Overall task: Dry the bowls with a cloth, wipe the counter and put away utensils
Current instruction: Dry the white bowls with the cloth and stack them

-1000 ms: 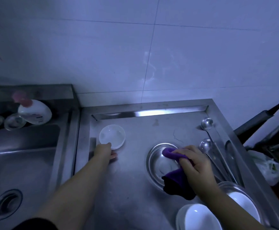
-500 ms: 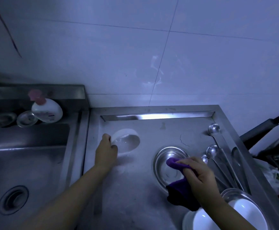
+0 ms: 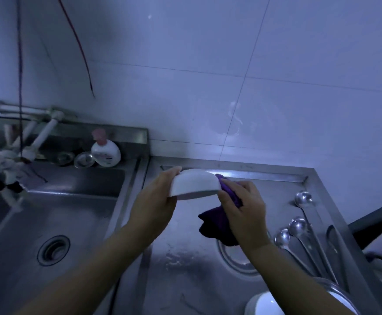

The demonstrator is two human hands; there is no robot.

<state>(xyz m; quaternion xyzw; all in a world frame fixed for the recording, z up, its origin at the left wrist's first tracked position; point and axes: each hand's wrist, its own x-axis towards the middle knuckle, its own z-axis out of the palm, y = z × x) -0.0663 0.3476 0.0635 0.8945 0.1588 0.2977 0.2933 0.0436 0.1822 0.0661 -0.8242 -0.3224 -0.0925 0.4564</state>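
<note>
My left hand (image 3: 156, 201) holds a small white bowl (image 3: 194, 184) in the air above the steel counter (image 3: 185, 258), gripping its left rim. My right hand (image 3: 244, 208) is closed on a purple cloth (image 3: 217, 226) and presses one end of it against the bowl's right edge; the remainder hangs down below. A metal bowl (image 3: 235, 258) rests on the counter under my right forearm, partly hidden. Several metal spoons (image 3: 299, 226) lie along the counter's right side. A white bowl (image 3: 267, 303) sits at the bottom edge beside a metal dish (image 3: 335, 289).
A steel sink (image 3: 56, 223) with a drain (image 3: 53, 250) lies to the left. On the ledge behind it stand a white soap bottle (image 3: 105, 151) and a small metal dish (image 3: 84, 159). A white tap (image 3: 37, 142) reaches over the sink. A dark handle (image 3: 376, 221) sticks in from the right.
My left hand has lifted the white bowl off the counter and carried it right. My right hand has left the metal bowl and brought the cloth up against the white bowl.
</note>
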